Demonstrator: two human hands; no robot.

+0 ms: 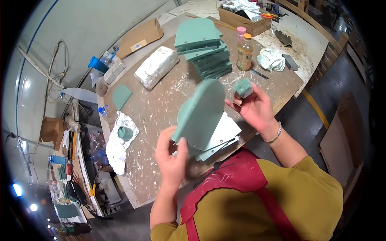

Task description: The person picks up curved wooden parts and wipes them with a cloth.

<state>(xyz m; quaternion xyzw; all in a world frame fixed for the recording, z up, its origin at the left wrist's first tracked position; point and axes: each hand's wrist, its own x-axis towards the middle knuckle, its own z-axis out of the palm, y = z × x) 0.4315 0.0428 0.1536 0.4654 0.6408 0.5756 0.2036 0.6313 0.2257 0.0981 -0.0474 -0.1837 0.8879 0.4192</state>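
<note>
My left hand [171, 158] grips the lower left edge of a green panel [206, 110] with a rounded top, tilted up off the table. In my raised right hand [259, 110], between thumb and fingers, is a small block [243, 86] with a green top and a pale side. It is held apart from the panel, to its right. Under the panel lie more stacked panels, the upper one showing a white face [227, 130] with small holes. Farther back stands a tall, uneven stack of similar green panels [197, 34].
Left on the table are a white wrapped bundle [157, 67], a loose green piece [121, 96] and a white cloth [116, 154] bearing a round green object [125, 133]. At the far right stand bottles [244, 54], a crumpled white cloth [271, 59] and a cardboard box [245, 25].
</note>
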